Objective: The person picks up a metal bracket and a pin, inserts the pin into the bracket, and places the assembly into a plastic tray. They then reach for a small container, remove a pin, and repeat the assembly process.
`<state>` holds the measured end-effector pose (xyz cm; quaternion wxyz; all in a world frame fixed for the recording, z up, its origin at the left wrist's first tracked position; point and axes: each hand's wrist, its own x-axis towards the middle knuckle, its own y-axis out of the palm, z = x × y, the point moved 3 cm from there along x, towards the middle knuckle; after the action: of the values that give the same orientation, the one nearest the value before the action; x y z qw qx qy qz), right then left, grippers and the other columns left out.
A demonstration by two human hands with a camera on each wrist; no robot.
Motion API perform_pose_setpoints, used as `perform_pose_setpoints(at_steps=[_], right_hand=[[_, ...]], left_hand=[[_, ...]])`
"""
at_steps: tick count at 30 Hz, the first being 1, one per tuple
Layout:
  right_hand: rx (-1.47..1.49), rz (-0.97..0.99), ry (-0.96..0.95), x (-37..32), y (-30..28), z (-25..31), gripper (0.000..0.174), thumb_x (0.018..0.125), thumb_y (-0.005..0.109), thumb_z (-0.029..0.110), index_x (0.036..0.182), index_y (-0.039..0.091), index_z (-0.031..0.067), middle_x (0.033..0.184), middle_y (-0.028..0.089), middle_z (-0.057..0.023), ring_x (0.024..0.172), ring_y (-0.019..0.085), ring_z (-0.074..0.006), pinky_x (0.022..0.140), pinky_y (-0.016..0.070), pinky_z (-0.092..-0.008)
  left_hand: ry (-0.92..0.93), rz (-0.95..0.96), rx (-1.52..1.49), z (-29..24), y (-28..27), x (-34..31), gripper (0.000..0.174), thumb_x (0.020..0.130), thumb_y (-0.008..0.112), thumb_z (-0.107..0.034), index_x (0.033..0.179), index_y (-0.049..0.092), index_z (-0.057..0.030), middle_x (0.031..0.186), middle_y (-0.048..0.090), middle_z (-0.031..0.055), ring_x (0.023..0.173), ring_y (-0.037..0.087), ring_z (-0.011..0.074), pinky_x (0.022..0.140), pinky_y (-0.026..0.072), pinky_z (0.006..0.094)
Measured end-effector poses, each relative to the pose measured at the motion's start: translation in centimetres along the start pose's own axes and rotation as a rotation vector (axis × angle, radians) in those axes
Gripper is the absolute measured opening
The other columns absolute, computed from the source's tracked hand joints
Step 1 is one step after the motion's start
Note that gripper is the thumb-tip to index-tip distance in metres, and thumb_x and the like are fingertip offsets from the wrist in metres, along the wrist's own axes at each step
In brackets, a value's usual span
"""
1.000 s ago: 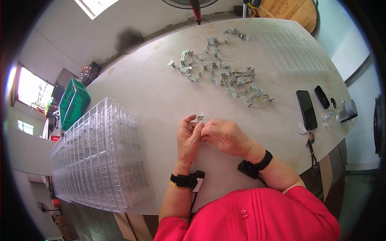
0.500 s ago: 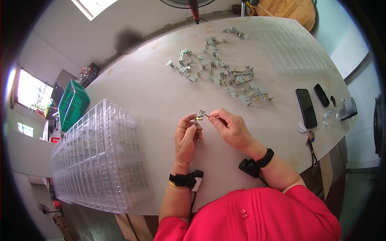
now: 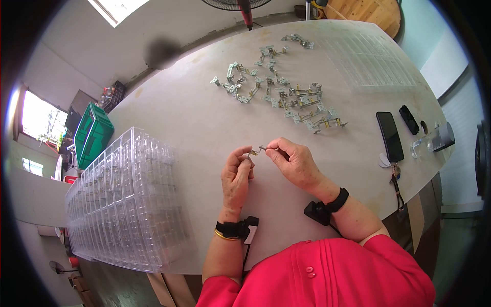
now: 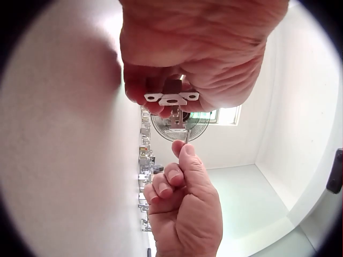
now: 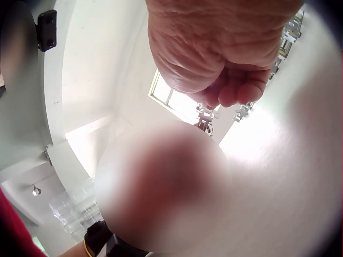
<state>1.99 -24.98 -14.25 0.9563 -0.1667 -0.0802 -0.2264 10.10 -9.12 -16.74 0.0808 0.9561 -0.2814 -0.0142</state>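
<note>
Since a second ago, the right hand point(image 3: 296, 165) has drawn away from the left hand point(image 3: 236, 180), and the grey metal bracket point(image 4: 174, 96) has tilted, its lower end now hidden beneath the left fingers. Left thumb and fingers pinch this bracket above the near half of the pale, smooth, faintly stained table point(image 3: 199, 158); it has a flat, holed plate at one end and a brass-coloured part. Right thumb and forefinger pinch a thin metal rod point(image 4: 187, 137) at the bracket's far end; whether the two are joined I cannot tell.

Farther out, similar silvery, angular brackets point(image 3: 306, 93) with brassy strips lie in a loose heap toward the table's far edge. Stacked clear plastic compartment trays point(image 3: 135, 184) stand along the left edge, their contents too blurred to tell. Ribbed, transparent trays point(image 3: 376, 64) lie at the far right corner. By the right edge are a glossy black phone point(image 3: 390, 137), a dark oblong case point(image 3: 408, 119) and a clear bottle point(image 3: 422, 147) with a grey cap, its print too small to read. Beyond the left edge sits a green plastic crate point(image 3: 94, 134).
</note>
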Motion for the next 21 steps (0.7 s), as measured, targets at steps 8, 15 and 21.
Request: perform_pose_setpoints(at_steps=[8,15,21], right_hand=[[0.12,0.071,0.085,-0.11,0.23,-0.38,0.015,0.098,0.06,0.012,0.11,0.059,0.0027,0.069,0.059,-0.0037,0.06,0.054,-0.0112,0.057,0.0445,-0.028],[0.228,0.159,0.155,-0.02,0.33,0.04,0.016,0.101,0.056,0.014,0.112,0.059,0.0035,0.07,0.06,-0.0021,0.064,0.057,-0.0094,0.061,0.0487,-0.0267],[0.125,0.147,0.129,0.0,0.33,-0.7,0.014,0.098,0.061,0.016,0.101,0.064,0.0033,0.073,0.063,-0.0053,0.065,0.058,-0.0095,0.06,0.0478,-0.0273]], left_hand=[[0.092,0.039,0.134,0.09,0.29,-0.14,0.029,0.098,0.049,0.001,0.123,0.062,-0.003,0.087,0.057,-0.0022,0.069,0.047,0.0023,0.061,0.0409,0.0181],[0.144,0.034,0.273,0.28,0.37,-0.2,0.031,0.095,0.05,0.005,0.121,0.063,-0.0041,0.089,0.059,-0.0022,0.076,0.051,0.0037,0.068,0.0431,0.0186],[0.205,0.043,0.413,0.19,0.73,-0.27,0.031,0.092,0.051,0.008,0.117,0.064,-0.0029,0.087,0.058,-0.0025,0.076,0.05,0.0039,0.069,0.0429,0.0189]])
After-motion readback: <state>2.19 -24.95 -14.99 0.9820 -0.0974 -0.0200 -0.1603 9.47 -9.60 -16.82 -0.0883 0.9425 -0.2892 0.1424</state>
